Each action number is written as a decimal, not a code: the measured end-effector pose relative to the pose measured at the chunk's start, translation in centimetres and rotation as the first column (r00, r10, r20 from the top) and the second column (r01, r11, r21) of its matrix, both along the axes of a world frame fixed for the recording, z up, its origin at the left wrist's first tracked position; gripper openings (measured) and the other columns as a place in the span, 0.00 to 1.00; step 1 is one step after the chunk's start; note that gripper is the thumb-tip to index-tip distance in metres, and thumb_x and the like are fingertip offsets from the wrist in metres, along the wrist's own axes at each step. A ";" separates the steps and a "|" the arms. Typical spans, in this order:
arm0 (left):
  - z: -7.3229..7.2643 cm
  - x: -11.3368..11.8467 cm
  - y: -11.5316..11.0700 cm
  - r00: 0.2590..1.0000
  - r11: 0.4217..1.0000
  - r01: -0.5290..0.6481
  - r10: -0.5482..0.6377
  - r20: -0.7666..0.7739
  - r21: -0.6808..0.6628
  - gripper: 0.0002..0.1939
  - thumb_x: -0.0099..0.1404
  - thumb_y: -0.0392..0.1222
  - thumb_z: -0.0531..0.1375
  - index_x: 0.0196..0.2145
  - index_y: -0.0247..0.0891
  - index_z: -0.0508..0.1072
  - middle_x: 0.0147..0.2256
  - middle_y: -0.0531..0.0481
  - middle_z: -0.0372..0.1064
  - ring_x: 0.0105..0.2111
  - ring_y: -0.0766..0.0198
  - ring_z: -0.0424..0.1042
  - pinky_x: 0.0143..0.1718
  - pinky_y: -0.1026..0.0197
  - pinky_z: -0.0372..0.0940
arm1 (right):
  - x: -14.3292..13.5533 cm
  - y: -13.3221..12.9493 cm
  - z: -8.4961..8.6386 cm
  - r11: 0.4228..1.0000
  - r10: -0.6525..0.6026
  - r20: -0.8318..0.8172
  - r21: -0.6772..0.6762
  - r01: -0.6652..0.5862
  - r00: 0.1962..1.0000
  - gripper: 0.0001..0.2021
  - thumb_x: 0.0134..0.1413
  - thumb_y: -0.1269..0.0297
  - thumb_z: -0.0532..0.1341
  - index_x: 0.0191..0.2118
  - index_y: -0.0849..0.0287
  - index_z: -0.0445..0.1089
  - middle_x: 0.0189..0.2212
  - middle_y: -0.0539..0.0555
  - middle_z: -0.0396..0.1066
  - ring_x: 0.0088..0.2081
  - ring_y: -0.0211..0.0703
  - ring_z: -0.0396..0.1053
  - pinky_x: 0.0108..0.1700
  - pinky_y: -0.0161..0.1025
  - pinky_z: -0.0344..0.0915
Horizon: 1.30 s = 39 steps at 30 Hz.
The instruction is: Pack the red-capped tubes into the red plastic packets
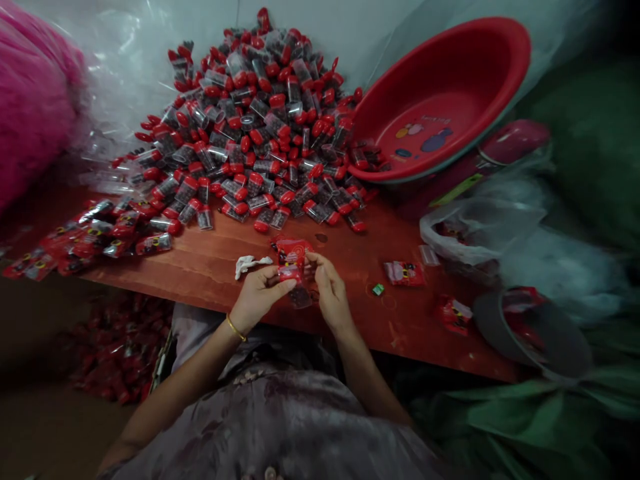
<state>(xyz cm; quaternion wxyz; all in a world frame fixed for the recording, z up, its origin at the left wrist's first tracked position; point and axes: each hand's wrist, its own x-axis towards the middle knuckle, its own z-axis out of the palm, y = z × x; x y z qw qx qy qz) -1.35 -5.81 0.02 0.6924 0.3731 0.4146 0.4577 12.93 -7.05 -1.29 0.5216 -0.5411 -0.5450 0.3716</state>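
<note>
Near the table's front edge, my left hand [257, 300] pinches a small clear tube [301, 298] with dark contents between thumb and fingers. Just above it is a red printed plastic pouch [294, 251], its far end pointing away from me. My right hand [331, 297] grips the pouch's right edge with thumb and fingertips. Whether the tube is partly inside the pouch I cannot tell. A crumpled white scrap [246, 265] lies beside my left fingers. Further back rises a big heap of red-capped clear tubes [260, 133].
Filled red pouches [107, 233] are piled at the left edge. A red basin [480, 87] leans at the back right. Right of my hands are a red packet [405, 273], a small green piece [378, 289], a plastic bag [490, 220] and a grey container [565, 340]. More red packets [120, 353] lie below left.
</note>
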 end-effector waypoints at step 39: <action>-0.4 1.2 0.5 0.959 0.953 -0.276 0.282 -0.031 0.123 0.16 0.48 0.51 0.67 0.26 0.34 0.75 0.24 0.53 0.70 0.24 0.70 0.65 0.29 0.66 0.61 | -1.5 -1.4 -1.6 0.972 0.133 -0.293 -0.147 -0.182 0.947 0.15 0.55 0.50 0.57 0.29 0.58 0.64 0.19 0.45 0.64 0.17 0.30 0.58 0.18 0.29 0.55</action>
